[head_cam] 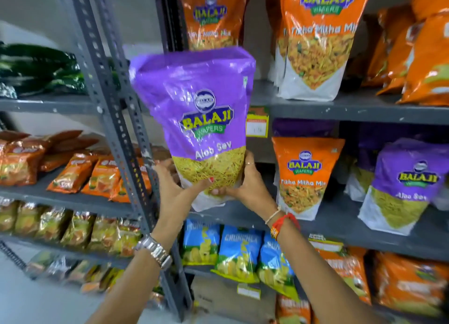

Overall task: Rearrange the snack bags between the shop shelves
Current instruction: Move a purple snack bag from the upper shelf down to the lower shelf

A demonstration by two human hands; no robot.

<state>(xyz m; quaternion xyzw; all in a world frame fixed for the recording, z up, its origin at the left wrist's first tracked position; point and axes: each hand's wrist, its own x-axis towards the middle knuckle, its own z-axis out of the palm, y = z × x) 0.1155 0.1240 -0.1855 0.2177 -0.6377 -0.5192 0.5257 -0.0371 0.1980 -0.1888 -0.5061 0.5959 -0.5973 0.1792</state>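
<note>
Both hands hold one purple Aloo Sev bag (194, 119) upright in the air in front of the grey shelving post (114, 110). The left hand (177, 190) cups its lower left corner, the thumb pressed on the front, and the right hand (245, 185) clasps the lower right edge, fingers (250, 163) curled round the side. Behind it on the right-hand middle shelf (340, 216) stand an orange Tikha Mitha Mix bag (303, 178) and another purple bag (403, 190). More orange bags (318, 39) stand on the shelf above, and blue bags (240, 253) below.
</note>
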